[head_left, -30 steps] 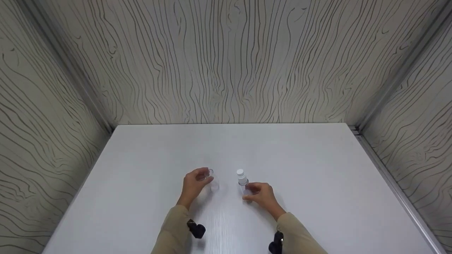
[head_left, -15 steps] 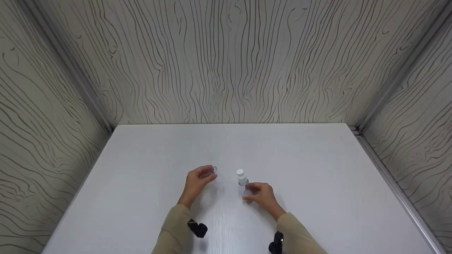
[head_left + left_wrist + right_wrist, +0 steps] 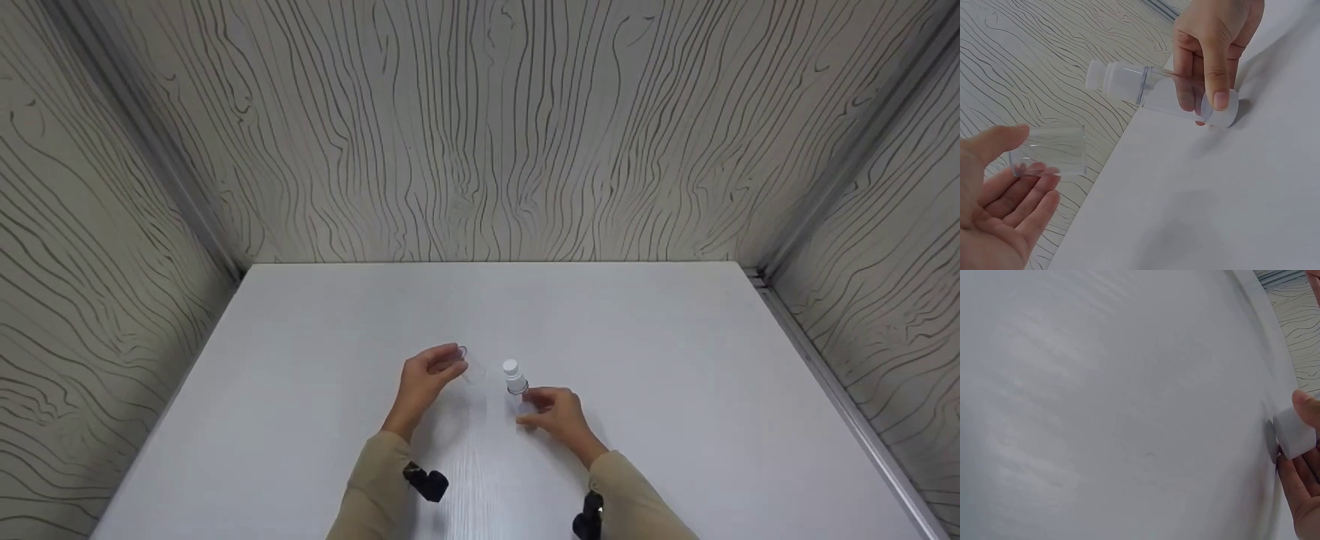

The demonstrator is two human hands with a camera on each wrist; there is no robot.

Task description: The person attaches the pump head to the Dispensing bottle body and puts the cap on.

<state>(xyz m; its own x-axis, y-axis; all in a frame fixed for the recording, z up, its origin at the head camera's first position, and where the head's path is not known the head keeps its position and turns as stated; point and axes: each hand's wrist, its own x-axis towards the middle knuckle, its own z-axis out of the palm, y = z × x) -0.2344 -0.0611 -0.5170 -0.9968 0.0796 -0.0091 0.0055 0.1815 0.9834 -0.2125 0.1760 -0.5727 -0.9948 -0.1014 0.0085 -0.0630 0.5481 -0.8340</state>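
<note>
A clear plastic cap [image 3: 1053, 149] is pinched between the thumb and fingers of my left hand [image 3: 427, 381]. It is tilted and held above the table, left of a small clear pump bottle [image 3: 516, 380]. The bottle has a white pump top and a white base. My right hand [image 3: 559, 414] grips the bottle low down, with thumb and fingers on either side. In the right wrist view, only the white base [image 3: 1294, 434] and part of the right hand [image 3: 1300, 495] appear. Cap and bottle are apart.
The hands work over a white table [image 3: 337, 315]. Wood-grain panels [image 3: 480, 135] enclose it at the back and sides. Small black cameras [image 3: 429, 484] sit on both wrists, over beige sleeves [image 3: 375, 480].
My left hand has moved up and to the right with the cap, which has tilted. My right hand and the bottle have stayed in place.
</note>
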